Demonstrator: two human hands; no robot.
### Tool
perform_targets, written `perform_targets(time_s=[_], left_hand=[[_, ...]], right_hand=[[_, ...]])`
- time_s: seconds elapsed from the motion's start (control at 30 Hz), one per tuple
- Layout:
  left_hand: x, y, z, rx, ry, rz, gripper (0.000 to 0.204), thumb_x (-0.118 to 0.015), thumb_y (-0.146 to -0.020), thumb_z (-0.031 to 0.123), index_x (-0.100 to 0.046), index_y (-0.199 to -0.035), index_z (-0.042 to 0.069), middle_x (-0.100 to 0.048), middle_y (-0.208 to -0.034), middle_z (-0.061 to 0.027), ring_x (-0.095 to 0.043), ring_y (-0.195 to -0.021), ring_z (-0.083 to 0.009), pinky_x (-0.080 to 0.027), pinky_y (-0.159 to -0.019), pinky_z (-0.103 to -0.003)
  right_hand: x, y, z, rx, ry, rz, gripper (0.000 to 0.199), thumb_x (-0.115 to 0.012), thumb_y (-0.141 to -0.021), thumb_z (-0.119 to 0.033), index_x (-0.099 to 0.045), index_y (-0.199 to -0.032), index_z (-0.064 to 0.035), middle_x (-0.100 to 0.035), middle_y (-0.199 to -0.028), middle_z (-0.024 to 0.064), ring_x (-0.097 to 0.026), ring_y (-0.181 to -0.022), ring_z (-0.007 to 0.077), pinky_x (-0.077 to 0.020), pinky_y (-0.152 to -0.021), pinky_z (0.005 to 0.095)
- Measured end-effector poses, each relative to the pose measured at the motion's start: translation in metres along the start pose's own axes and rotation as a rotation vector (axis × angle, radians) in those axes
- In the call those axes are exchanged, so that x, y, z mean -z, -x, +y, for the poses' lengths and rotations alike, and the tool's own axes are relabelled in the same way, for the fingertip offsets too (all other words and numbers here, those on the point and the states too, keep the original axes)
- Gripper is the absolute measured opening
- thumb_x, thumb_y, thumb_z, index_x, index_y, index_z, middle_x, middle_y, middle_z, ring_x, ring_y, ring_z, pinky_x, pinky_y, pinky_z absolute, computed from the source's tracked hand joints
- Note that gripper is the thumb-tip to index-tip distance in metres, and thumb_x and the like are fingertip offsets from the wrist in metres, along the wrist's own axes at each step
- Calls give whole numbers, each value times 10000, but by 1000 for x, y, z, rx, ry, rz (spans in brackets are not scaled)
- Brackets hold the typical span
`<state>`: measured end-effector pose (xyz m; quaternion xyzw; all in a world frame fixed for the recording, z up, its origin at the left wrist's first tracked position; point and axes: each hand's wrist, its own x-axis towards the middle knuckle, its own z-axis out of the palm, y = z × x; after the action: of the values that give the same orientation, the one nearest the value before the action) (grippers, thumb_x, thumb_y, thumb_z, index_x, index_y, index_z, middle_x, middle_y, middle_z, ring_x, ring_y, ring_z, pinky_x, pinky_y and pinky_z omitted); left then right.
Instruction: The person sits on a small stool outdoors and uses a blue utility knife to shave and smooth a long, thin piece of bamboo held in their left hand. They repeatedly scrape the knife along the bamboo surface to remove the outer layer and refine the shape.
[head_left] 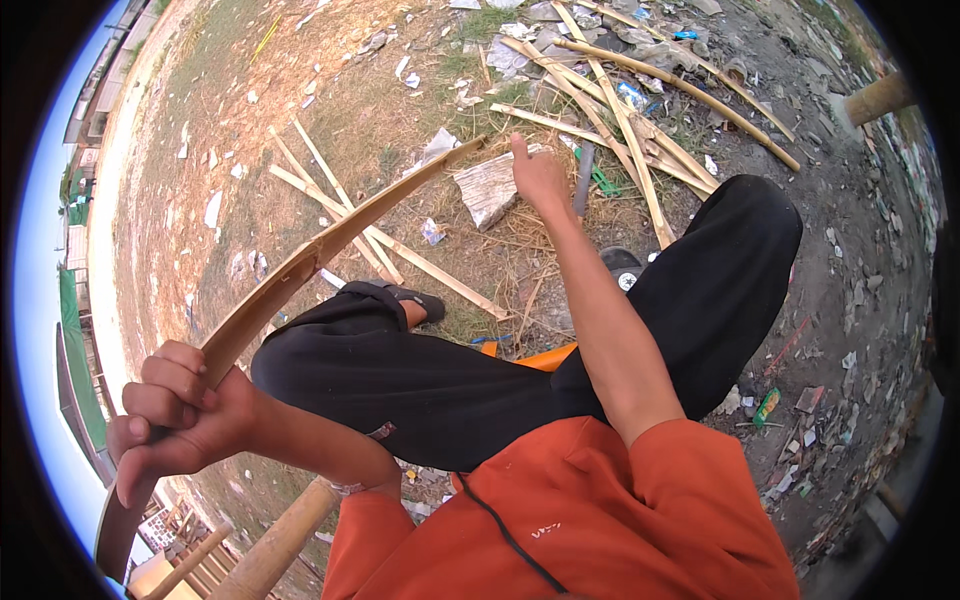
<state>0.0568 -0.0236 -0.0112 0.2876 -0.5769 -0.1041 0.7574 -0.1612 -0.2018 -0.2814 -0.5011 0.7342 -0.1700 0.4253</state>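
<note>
A long, curved split bamboo strip (320, 245) rises from the lower left toward the upper middle. My left hand (175, 410) is wrapped round its lower part, at the left side of the view. Near the strip's far tip is my right hand (542, 178), its thumb pointing up and the other fingers curled out of sight; whatever they hold is hidden. Just beyond the tip, a pale wooden block (492, 188) lies on the ground. Beside my right hand shows a flat grey blade-like piece (584, 180), its lower end partly hidden.
Several split bamboo strips (620, 110) lie crossed at the upper right, and more (400, 255) lie ahead of my left leg. Litter covers the ground. Bamboo poles (275, 540) stand at the lower left, another post (880, 100) at the far right. An orange seat edge (548, 358) shows between my legs.
</note>
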Motion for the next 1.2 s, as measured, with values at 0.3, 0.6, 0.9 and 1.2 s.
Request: perform_targets(time_s=[0.3, 0.6, 0.9, 1.2], left_hand=[[7, 3, 5, 9, -49, 34, 519, -324, -873, 648, -451, -740, 163, -230, -504, 45, -225, -407, -79, -277, -443, -241], [-2, 5, 5, -4, -86, 47, 503, -323, -886, 629, -459, -760, 162, -231, -508, 43, -233, -408, -78, -264, -426, -241], [-8, 9, 7, -15, -89, 8, 506, -326, -876, 643, -453, -776, 164, -239, -517, 43, -236, -406, -81, -264, -425, -239], [-16, 5, 4, 5, -211, 168, 477, -304, -899, 621, -403, -756, 177, -228, -515, 37, -217, -398, -81, -279, -429, -249]], right_hand=[[4, 163, -60, 531, -300, -327, 622, -366, -948, -472, -546, -657, 48, -488, -558, 243, -482, -568, 385, -400, -593, 450], [-2, 185, -58, 584, -228, -201, 526, -431, -937, -423, -641, -707, 2, -551, -558, 250, -575, -584, 439, -458, -554, 493], [-9, 182, -61, 665, -253, -98, 492, -437, -945, -386, -573, -670, -2, -520, -527, 230, -546, -523, 423, -418, -493, 479], [-24, 169, -63, 620, -275, -1, 497, -468, -927, -395, -576, -642, -2, -519, -483, 225, -565, -480, 403, -452, -473, 479]])
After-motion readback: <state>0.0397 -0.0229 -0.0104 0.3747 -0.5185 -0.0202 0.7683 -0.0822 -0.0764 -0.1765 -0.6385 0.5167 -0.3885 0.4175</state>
